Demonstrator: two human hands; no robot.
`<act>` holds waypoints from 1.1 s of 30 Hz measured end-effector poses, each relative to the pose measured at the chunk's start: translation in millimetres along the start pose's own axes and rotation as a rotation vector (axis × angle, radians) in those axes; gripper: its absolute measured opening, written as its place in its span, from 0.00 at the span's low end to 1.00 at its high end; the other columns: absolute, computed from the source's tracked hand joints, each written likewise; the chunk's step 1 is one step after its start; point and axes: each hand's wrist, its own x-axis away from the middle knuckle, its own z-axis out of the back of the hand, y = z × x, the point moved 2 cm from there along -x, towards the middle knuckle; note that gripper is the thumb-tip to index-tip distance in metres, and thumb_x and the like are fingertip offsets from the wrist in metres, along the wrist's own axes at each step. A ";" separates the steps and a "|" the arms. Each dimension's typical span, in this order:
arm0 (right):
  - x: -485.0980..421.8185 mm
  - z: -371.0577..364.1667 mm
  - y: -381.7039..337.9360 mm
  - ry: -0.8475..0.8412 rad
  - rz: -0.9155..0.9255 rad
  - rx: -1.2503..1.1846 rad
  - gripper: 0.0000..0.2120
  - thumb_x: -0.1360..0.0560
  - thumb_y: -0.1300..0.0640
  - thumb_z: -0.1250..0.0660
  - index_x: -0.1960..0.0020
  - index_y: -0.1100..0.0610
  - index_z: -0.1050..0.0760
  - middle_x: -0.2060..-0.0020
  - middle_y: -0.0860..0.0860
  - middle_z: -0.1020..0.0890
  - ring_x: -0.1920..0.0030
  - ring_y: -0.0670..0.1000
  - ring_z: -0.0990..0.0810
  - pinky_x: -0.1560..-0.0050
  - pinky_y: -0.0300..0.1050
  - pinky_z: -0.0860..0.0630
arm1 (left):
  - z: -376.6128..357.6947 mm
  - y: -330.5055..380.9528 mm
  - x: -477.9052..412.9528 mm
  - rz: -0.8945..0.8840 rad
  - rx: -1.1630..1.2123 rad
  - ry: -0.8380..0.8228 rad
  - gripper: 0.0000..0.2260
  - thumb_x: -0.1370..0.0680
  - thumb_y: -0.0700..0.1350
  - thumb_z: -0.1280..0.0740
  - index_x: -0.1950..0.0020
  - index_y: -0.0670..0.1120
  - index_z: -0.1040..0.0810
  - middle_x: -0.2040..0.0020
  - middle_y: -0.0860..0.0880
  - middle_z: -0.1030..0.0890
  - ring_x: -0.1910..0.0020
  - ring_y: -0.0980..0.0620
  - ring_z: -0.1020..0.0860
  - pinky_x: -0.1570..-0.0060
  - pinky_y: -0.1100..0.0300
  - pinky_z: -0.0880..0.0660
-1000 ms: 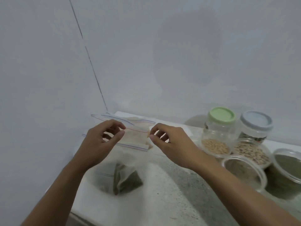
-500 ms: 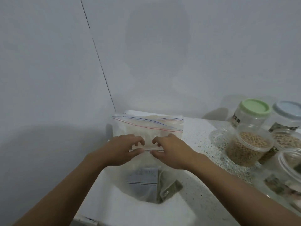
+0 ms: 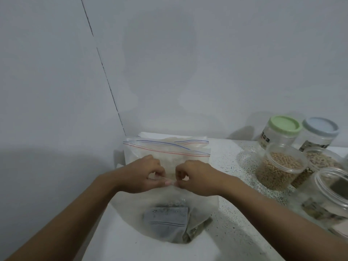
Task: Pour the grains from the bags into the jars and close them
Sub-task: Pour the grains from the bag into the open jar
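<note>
Down in the near left corner of the worktop (image 3: 237,221), both hands are on the front zip bag (image 3: 166,218). The left hand (image 3: 143,176) and right hand (image 3: 197,178) meet at the middle of its top edge, and each grip is pinched tight on the plastic at the seal. My guess is they're about to pull the zip apart. The dark greenish grains sit slumped in the bottom of that bag, which rests on the worktop close to the front edge.

Stuff I'd worry about from here:

- If the seal lets go all at once, the hands fly apart and the bag jerks. It's floppy and mostly empty, so the grains could jump out or the whole thing could slide off the edge.
- The right forearm runs pretty near the open jar with dark contents (image 3: 337,187), and the open jar of tan beans (image 3: 280,170) is just behind that. Neither has a lid on, so a careless elbow swing could tip one over.
- A wide, soft bag mouth over a round jar mouth probably means grains spilling past the rim unless one corner gets pinched into a spout.
- The second zip bag (image 3: 165,149), with pale grains, leans against the wall just behind the hands. Bump it and it could flop over.

I can't tell whether the front bag's zip has started to open yet.
</note>
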 end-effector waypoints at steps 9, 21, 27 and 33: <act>16.8 16.8 11.7 -0.048 0.037 -0.137 0.13 0.21 0.44 0.30 0.46 0.52 0.25 0.63 0.46 0.19 0.63 0.44 0.22 0.62 0.42 0.28 | 17.0 27.0 -6.0 -0.035 0.075 -0.077 0.14 0.19 0.59 0.35 0.61 0.56 0.31 0.63 0.54 0.27 0.62 0.55 0.30 0.59 0.58 0.32; 78.4 103.9 45.3 0.362 0.255 -0.033 0.12 0.22 0.48 0.28 0.60 0.53 0.21 0.68 0.49 0.17 0.66 0.48 0.20 0.59 0.53 0.22 | 74.6 127.0 -22.8 -0.126 0.315 0.169 0.11 0.17 0.49 0.35 0.54 0.46 0.17 0.71 0.54 0.25 0.74 0.57 0.25 0.69 0.64 0.29; 97.9 133.0 80.7 0.671 0.279 0.141 0.15 0.23 0.42 0.29 0.61 0.52 0.22 0.69 0.48 0.23 0.64 0.53 0.24 0.63 0.50 0.30 | 77.4 167.0 -53.4 -0.087 0.407 0.341 0.15 0.17 0.55 0.36 0.54 0.47 0.17 0.73 0.45 0.23 0.76 0.51 0.25 0.70 0.59 0.26; 110.5 114.1 118.7 1.076 0.222 0.010 0.11 0.25 0.49 0.24 0.47 0.54 0.18 0.51 0.48 0.17 0.48 0.51 0.20 0.48 0.43 0.28 | 40.9 193.1 -84.2 0.025 0.692 0.513 0.14 0.17 0.46 0.34 0.56 0.38 0.18 0.75 0.41 0.24 0.78 0.46 0.26 0.72 0.62 0.29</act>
